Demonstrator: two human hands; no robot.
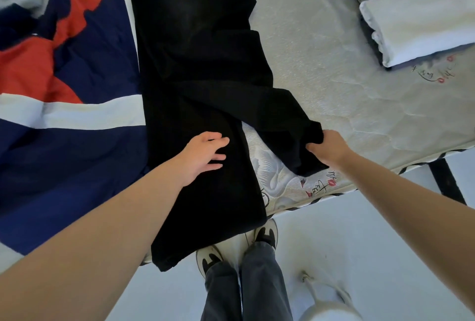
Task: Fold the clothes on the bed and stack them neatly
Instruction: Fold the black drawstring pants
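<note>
Head: black trousers (195,68) lengthwise away (right hand (326,149) pinches hem).

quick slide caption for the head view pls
Left hand presses flat on black trousers on the bed while the right hand pinches one leg's hem.

Pale floor (359,243) beneath patterned mattress (334,89)

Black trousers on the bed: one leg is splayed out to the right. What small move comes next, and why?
Probably draw the right hand, whose fingers grip the hem of the splayed leg, leftward to lay that leg over the other one. The left hand lies flat on the straight leg of the long black fabric trousers, pinning it, and the legs must align before folding.
</note>
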